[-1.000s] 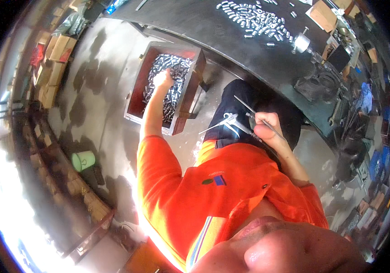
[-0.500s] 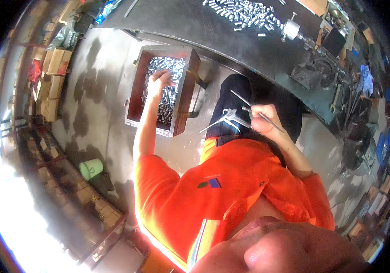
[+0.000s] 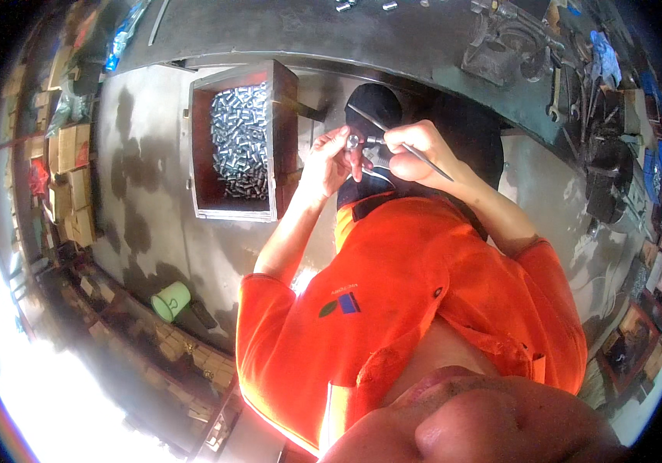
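Observation:
My left hand (image 3: 326, 163) pinches a small shiny metal sleeve (image 3: 352, 142) between thumb and fingers, above my lap. Facing it from the right, my right hand (image 3: 417, 151) is closed round a T-handled tool with a long thin metal crossbar (image 3: 433, 164). The tool's short shaft (image 3: 372, 141) points at the sleeve; whether its tip is inside cannot be made out. Left of my knees stands a wooden box (image 3: 232, 214) with a reddish inside, holding many similar metal sleeves (image 3: 240, 127). Part of a silvery air blow gun (image 3: 378, 177) shows on my lap, mostly hidden by my hands.
A dark metal workbench (image 3: 269, 35) runs across the front, with several loose sleeves (image 3: 344, 6) at its far edge. A vise (image 3: 512, 46) and a wrench (image 3: 555, 96) lie at right. A pale green bucket (image 3: 170, 301) stands on the floor near shelves with cardboard boxes (image 3: 76, 177).
My left hand has come out of the box with a metal sleeve and moved right to the tool in my right hand. The view has shifted, leaving most of the bench pile out of sight.

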`<action>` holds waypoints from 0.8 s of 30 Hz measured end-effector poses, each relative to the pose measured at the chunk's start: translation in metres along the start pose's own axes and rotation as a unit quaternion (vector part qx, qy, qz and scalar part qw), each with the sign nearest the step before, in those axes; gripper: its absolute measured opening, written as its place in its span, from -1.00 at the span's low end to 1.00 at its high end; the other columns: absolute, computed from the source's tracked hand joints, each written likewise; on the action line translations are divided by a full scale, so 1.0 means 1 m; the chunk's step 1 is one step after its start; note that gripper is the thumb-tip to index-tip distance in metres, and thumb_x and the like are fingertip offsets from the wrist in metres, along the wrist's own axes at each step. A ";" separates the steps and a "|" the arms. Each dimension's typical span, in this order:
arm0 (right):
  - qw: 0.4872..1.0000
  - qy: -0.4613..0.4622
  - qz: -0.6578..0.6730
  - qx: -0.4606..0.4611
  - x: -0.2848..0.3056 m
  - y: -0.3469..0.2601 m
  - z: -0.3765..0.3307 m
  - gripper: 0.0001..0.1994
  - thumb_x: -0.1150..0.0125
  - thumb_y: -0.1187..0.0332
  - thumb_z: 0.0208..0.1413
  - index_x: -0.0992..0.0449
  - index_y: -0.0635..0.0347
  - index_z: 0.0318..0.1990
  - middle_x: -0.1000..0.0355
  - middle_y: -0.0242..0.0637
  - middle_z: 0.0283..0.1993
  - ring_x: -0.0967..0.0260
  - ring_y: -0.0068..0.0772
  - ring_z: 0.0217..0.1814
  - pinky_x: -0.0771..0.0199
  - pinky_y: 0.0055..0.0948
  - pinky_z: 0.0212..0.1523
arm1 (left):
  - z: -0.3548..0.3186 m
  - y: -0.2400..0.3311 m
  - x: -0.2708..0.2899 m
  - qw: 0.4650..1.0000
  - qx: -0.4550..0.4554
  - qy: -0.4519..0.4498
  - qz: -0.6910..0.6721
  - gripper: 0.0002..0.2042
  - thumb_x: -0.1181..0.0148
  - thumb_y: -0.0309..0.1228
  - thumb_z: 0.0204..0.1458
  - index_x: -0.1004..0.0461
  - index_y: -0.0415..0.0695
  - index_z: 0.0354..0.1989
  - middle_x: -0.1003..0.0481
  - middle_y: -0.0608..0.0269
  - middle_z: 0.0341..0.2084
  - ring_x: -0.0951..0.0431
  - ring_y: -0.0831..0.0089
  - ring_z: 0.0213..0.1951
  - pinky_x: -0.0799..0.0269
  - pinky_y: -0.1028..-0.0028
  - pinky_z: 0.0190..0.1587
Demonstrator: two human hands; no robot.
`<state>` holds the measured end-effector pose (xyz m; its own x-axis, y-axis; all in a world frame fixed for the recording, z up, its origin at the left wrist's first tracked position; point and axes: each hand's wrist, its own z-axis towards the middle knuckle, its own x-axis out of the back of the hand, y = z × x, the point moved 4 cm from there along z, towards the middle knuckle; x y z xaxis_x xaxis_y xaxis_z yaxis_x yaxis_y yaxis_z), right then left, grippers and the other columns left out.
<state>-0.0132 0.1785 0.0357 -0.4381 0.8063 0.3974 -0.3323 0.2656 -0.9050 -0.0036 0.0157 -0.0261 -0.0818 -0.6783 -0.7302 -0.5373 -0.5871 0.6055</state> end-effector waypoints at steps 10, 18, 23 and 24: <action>0.996 0.014 -0.076 0.049 -0.011 -0.005 0.003 -0.87 -0.17 0.45 -0.34 -0.31 0.19 -0.65 -0.24 -0.13 -0.72 -0.28 -0.06 -0.68 -0.23 -0.26 -0.65 | -0.005 0.022 -0.013 0.944 -0.129 0.011 0.303 -0.86 -0.19 -0.52 -0.03 -0.45 -0.33 -0.33 -0.48 0.15 -0.60 -0.51 0.48 -0.56 -0.45 0.52 -0.48; 0.990 0.049 -0.101 0.084 -0.007 -0.009 0.000 -0.86 -0.20 0.42 -0.29 -0.33 0.17 -0.63 -0.31 -0.19 -0.66 -0.32 -0.11 -0.64 -0.28 -0.27 -0.63 | 0.002 0.020 -0.018 0.971 -0.116 -0.019 0.206 -0.83 -0.17 -0.50 -0.01 -0.43 -0.34 -0.29 -0.49 0.12 -0.54 -0.54 0.42 -0.49 -0.46 0.52 -0.40; 0.986 0.030 -0.137 0.084 -0.008 0.000 -0.002 -0.81 -0.21 0.38 -0.27 -0.29 0.18 -0.64 -0.34 -0.18 -0.62 -0.34 -0.11 -0.60 -0.30 -0.27 -0.61 | 0.000 0.013 -0.020 0.951 -0.062 0.039 0.299 -0.79 -0.10 -0.41 0.06 -0.41 -0.39 -0.35 -0.44 0.15 -0.67 -0.46 0.45 -0.65 -0.42 0.52 -0.54; 0.987 0.033 -0.139 0.079 -0.009 0.001 -0.002 -0.80 -0.21 0.37 -0.27 -0.27 0.18 -0.65 -0.34 -0.17 -0.63 -0.34 -0.10 -0.60 -0.29 -0.26 -0.61 | -0.001 0.009 -0.020 0.941 -0.054 0.057 0.329 -0.78 -0.08 -0.40 0.07 -0.41 -0.39 -0.36 -0.42 0.16 -0.70 -0.44 0.45 -0.68 -0.42 0.51 -0.57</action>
<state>-0.0080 0.1722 0.0310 -0.2589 0.7476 0.6116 -0.5599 0.3998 -0.7257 -0.0061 0.0237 -0.0054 -0.2728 -0.9500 -0.1517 -0.3140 -0.0612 0.9474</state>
